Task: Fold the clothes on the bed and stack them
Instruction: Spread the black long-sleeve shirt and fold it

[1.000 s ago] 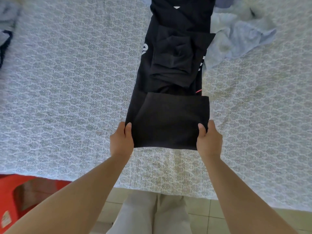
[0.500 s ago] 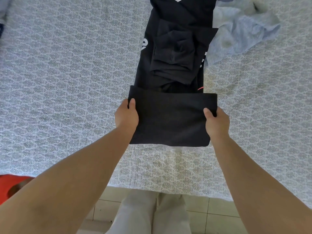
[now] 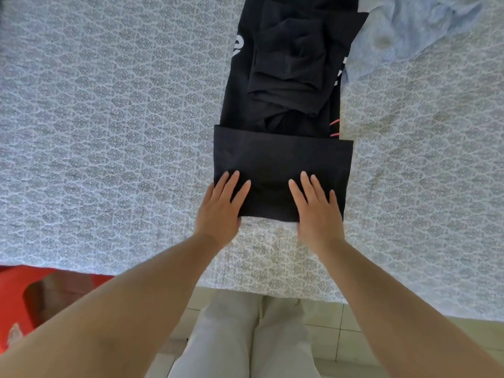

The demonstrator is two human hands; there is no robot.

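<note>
Two flat hands are what this step calls for, and both are on the black garment (image 3: 283,165), which lies lengthwise on the bed (image 3: 109,118) in front of the person, its near end turned up over itself into a neat band. The left hand (image 3: 221,208) rests on the band's near left corner and the right hand (image 3: 316,211) on its near right part, each with fingers (image 3: 236,184) straight and spread, gripping nothing, only pressing the cloth down. To do the step well, I judge the palms should sweep from the middle outward so the crease along the near edge sets sharp and any trapped air leaves at the sides; pressing only at the near edge would leave the band's far edge loose. The far edge looks fairly square to the garment's sides, though the band stands a little wider than the cloth beyond it, so the side edges may want nudging in line before the next fold. Beyond the band the garment is bunched, a rumpled mass sitting on its middle with white lettering and thin pink marks showing at the edges; that lump would best be flattened first, or the next fold will sit high and lopsided and stack badly. Past it, at the far right, a pale blue garment (image 3: 414,25) lies crumpled and touching the black one, not yet folded. Nearer, below the bed's edge, are tiled floor (image 3: 321,336) and something red (image 3: 16,296) at the left.
</note>
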